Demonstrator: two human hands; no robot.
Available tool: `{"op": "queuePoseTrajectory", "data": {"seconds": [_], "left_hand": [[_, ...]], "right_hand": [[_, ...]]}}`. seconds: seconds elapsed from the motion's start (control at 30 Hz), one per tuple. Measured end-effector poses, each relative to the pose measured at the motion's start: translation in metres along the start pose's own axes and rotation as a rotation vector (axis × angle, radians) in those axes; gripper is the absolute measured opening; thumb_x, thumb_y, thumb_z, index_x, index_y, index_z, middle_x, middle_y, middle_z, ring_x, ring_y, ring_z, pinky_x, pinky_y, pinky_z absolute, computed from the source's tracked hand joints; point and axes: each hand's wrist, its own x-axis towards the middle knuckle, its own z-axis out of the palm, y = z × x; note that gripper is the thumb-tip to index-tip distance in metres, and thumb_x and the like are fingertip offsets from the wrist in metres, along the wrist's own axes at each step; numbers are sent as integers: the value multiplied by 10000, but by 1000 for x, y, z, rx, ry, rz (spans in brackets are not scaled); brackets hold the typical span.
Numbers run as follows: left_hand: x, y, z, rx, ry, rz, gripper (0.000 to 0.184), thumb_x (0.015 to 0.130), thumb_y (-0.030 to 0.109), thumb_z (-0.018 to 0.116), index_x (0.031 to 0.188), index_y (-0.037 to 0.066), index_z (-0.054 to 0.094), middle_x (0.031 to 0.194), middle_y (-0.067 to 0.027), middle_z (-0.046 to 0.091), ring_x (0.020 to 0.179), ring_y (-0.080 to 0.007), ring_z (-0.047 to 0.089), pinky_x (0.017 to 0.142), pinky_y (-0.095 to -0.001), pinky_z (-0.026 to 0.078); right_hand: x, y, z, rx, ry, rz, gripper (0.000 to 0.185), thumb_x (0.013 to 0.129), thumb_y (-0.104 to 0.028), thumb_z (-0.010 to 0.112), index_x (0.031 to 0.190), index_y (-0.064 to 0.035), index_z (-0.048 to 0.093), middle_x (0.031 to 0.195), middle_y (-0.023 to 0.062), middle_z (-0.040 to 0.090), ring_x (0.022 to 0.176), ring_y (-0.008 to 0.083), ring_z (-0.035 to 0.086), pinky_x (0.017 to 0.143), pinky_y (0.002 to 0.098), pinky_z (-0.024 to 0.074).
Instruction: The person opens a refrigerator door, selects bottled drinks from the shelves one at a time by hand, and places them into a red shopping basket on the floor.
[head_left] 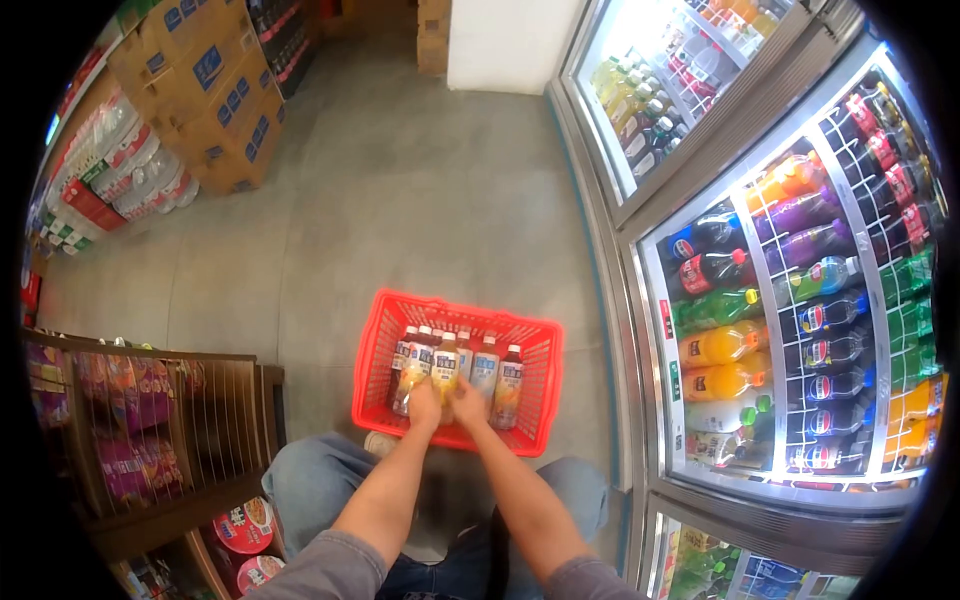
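A red plastic basket (541, 400) stands on the floor before me, with several white-capped drink bottles upright in it. Near its middle is a bottle of yellow drink (446, 362), with my left hand (424, 404) and my right hand (467, 403) closed around its lower part from either side. Just left of my left hand stands another pale yellow bottle (411, 372). To the right of my right hand are a whitish bottle (484, 368) and a bottle with a dark neck (508, 385). My fingertips are partly hidden.
Lit drinks fridges (640, 300) full of bottles line the right side. A snack rack (190, 400) stands at left, with red noodle tubs (243, 527) below. Stacked cartons (205, 85) and wrapped bottle packs (125, 160) are at upper left. Grey floor (400, 190) stretches ahead.
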Motion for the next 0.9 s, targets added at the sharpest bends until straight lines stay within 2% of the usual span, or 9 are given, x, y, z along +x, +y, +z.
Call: {"op": "queuePoseTrajectory", "data": {"seconds": [0.13, 0.27, 0.3, 0.43, 0.53, 0.6, 0.7, 0.8, 0.9], "left_hand": [[-22, 10, -18, 59, 112, -22, 205, 895, 198, 583, 1031, 53, 634, 901, -256, 677, 851, -433, 670, 758, -534, 531], [-46, 59, -81, -14, 42, -88, 288, 915, 336, 582, 1075, 132, 707, 911, -208, 703, 872, -402, 682, 811, -517, 518], [-42, 65, -89, 3, 41, -86, 387, 945, 457, 525, 1071, 151, 725, 929, -189, 709, 889, -391, 682, 833, -507, 510], [-56, 158, -183, -146, 61, -43, 536, 984, 549, 415, 1057, 114, 720, 893, -221, 697, 891, -428, 662, 822, -501, 504], [-70, 217, -240, -374, 86, -17, 560, 990, 545, 408, 1055, 81, 716, 891, -241, 690, 883, -436, 661, 819, -502, 503], [-85, 255, -278, -336, 29, -32, 578, 1004, 529, 392, 1072, 55, 716, 941, -223, 703, 933, -384, 675, 856, -452, 504], [-112, 319, -338, -619, -98, 38, 554, 1020, 497, 407, 1153, 45, 698, 1060, -160, 715, 1031, -265, 664, 927, -346, 471], [-157, 403, -417, -476, -166, 91, 550, 1023, 487, 417, 1200, 32, 671, 1133, -162, 698, 1073, -250, 650, 959, -342, 456], [-186, 478, -447, -649, -206, 307, 538, 1043, 449, 396, 1221, 12, 654, 1150, -152, 694, 1066, -216, 642, 949, -343, 464]], "right_hand": [[-11, -10, -6, 46, 34, -34, 600, 773, -371, 730, 1335, -213, 592, 1064, 202, 701, 982, 367, 678, 856, 448, 533], [-47, -64, -55, 220, 149, 10, 584, 803, -331, 732, 1316, -86, 599, 1052, 176, 716, 952, 280, 702, 864, 378, 538], [-65, -97, -80, 212, 153, 8, 568, 841, -306, 721, 1316, -26, 585, 1049, 156, 723, 948, 233, 704, 863, 340, 536], [-101, -182, -133, 442, 276, 25, 513, 897, -304, 696, 1338, -69, 581, 1074, 156, 721, 962, 219, 707, 841, 330, 541], [-134, -245, -180, 504, 364, -17, 471, 911, -293, 693, 1299, -40, 607, 1040, 147, 720, 944, 188, 689, 807, 310, 545], [-168, -295, -223, 580, 351, 9, 461, 927, -293, 679, 1306, -42, 601, 1064, 141, 708, 956, 183, 679, 801, 307, 548], [-203, -352, -277, 737, 361, -43, 447, 954, -290, 652, 1321, -44, 587, 1116, 131, 682, 987, 170, 657, 798, 300, 553], [-235, -389, -333, 811, 426, -143, 451, 979, -263, 621, 1355, -26, 545, 1186, 127, 651, 1041, 154, 633, 815, 304, 557], [-293, -452, -429, 755, 453, -111, 453, 983, -257, 614, 1354, -8, 535, 1184, 125, 654, 1049, 157, 628, 858, 303, 543]]}}
